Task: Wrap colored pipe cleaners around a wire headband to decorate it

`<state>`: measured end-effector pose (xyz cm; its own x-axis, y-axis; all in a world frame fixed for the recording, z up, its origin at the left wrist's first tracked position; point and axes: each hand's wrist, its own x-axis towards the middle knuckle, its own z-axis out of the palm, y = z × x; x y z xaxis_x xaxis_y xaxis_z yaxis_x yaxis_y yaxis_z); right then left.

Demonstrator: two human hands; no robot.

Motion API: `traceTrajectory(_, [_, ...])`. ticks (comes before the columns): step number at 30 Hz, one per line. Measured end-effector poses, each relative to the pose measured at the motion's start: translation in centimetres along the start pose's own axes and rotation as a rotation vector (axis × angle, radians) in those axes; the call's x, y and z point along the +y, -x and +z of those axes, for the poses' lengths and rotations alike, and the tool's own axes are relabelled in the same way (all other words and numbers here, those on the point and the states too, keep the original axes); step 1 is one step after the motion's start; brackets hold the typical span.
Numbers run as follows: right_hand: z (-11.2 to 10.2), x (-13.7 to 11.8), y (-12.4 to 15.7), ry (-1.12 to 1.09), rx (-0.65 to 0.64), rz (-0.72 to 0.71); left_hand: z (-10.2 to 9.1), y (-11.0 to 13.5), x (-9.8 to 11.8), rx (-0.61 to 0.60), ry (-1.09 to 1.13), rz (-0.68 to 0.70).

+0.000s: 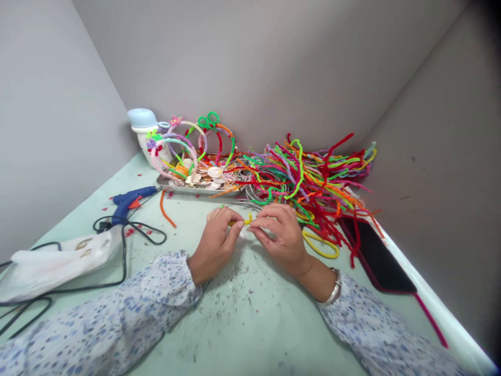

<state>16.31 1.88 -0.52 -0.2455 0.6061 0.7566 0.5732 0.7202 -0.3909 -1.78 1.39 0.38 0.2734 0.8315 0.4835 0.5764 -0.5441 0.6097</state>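
Between my two hands, over the middle of the table, is a short piece of yellow pipe cleaner [248,221] with its end bent upward. My left hand [217,237] pinches it between thumb and fingers, which hide most of its length. From the other side, my right hand [282,237] has thumb and fingertips closed at the bent end. A small green tip shows just above my left hand. Right of my right hand lies a yellow pipe cleaner loop [321,244], and beyond it a large heap of mixed-colour pipe cleaners [309,175].
A metal tray [203,191] with shells stands at the back, with colourful wrapped headbands [195,141] over it, beside a white bottle [144,133]. A blue glue gun [131,202], its cord and a plastic bag [66,261] lie left. A phone [378,253] lies right.
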Motion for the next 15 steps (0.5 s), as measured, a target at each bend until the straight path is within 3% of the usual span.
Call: traceTrajectory(15, [0.12, -0.07, -0.06, 0.055, 0.031, -0.023, 0.03, -0.05, -0.09, -0.027, 0.023, 0.013])
